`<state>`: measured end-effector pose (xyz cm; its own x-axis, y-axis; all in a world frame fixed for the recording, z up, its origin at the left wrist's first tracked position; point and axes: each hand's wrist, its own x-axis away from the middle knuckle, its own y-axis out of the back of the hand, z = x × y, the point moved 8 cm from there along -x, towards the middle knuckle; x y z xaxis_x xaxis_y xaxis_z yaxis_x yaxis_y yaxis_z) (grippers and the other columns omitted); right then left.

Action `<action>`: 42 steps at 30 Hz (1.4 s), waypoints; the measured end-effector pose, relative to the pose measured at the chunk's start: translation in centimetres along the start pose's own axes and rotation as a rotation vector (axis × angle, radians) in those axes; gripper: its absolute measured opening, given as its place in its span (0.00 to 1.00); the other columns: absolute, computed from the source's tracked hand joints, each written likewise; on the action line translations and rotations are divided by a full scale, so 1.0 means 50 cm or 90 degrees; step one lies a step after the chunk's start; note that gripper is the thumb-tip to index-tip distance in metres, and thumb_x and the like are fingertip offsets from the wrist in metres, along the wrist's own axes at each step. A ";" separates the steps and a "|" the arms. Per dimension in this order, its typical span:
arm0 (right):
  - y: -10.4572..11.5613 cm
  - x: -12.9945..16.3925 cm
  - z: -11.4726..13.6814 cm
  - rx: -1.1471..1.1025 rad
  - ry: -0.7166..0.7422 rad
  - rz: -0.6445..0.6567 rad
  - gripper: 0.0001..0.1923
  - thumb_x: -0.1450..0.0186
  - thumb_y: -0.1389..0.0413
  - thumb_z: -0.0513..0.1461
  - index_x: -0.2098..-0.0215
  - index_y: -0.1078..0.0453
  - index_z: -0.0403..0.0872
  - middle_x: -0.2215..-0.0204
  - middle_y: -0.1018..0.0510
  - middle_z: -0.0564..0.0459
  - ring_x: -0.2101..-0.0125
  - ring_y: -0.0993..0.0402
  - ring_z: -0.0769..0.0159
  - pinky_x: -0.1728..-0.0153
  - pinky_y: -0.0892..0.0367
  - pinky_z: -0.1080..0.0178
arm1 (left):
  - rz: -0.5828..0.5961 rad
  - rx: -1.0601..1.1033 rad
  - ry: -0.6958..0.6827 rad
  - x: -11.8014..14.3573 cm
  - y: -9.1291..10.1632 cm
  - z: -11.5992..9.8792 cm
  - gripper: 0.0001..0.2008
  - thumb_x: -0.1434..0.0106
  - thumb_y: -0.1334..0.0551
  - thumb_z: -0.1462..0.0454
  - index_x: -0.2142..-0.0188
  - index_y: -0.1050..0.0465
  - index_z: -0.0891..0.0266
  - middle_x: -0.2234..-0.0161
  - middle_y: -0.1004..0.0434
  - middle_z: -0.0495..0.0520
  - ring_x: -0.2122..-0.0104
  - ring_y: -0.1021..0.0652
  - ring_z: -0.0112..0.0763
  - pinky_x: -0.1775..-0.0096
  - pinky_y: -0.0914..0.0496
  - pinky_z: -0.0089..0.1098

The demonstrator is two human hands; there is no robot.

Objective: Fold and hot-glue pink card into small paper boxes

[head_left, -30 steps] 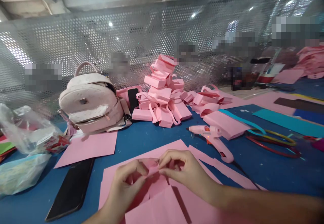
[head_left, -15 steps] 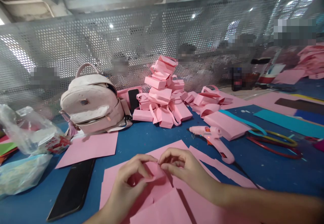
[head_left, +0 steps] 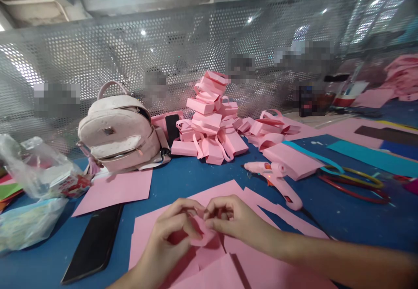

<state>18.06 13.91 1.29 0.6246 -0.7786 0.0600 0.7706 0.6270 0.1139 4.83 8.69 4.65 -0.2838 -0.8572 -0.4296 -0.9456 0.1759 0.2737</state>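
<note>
Near centre, your left hand (head_left: 161,242) and right hand (head_left: 240,223) both pinch a pink paper piece (head_left: 207,236), which looks only partly formed; far behind it, piled pink bags (head_left: 206,122) look finished.

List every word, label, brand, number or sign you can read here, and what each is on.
No text can be read.
Red-and-white printed pack at left: too blurred to read.
Metal plate on the backpack: too small to tell any lettering.
Dark patch on the glue gun: too small to read.
Folded pink paper: no lettering visible.
</note>
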 end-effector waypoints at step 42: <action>0.001 0.004 0.016 0.012 0.030 -0.029 0.13 0.40 0.35 0.46 0.72 0.28 0.45 0.74 0.26 0.55 0.72 0.36 0.68 0.70 0.42 0.65 | -0.002 0.098 0.075 -0.007 -0.006 0.008 0.16 0.39 0.31 0.48 0.65 0.21 0.58 0.61 0.31 0.53 0.58 0.26 0.36 0.54 0.31 0.31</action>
<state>18.13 13.77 2.09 0.5950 -0.8037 0.0073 0.7960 0.5904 0.1335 5.15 9.11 4.39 -0.2691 -0.9071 -0.3237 -0.9621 0.2378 0.1333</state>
